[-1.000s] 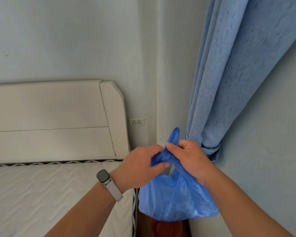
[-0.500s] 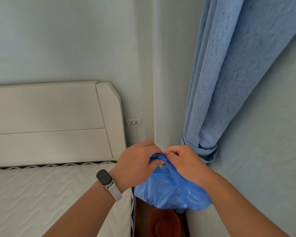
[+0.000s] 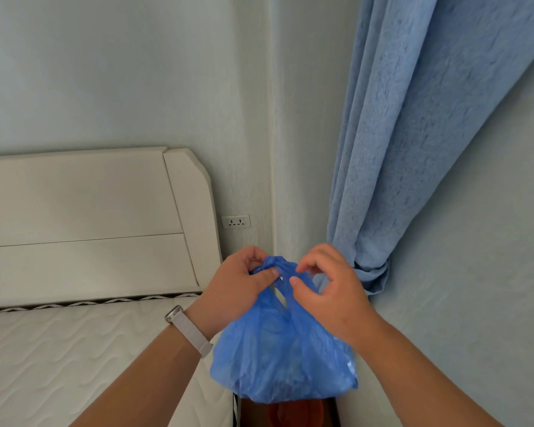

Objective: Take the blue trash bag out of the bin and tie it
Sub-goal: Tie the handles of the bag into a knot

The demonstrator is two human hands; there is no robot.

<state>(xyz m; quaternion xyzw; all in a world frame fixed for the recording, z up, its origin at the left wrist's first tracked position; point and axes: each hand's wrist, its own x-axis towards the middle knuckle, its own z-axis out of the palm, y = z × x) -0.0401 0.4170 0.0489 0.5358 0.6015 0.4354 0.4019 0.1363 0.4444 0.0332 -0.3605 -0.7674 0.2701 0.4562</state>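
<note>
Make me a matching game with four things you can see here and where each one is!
Things:
1. blue trash bag
2. red bin
3. wall socket
4. watch

Places:
A. on the left wrist
B. on the wall beside the headboard
C. held up in the left hand and right hand
D. low down, under the bag

Pairs: 1-C, 2-D, 3-B, 4-A

Your blue trash bag [image 3: 282, 359] is hiding most of the red bin [image 3: 295, 412], which the bottom edge is cutting off.
</note>
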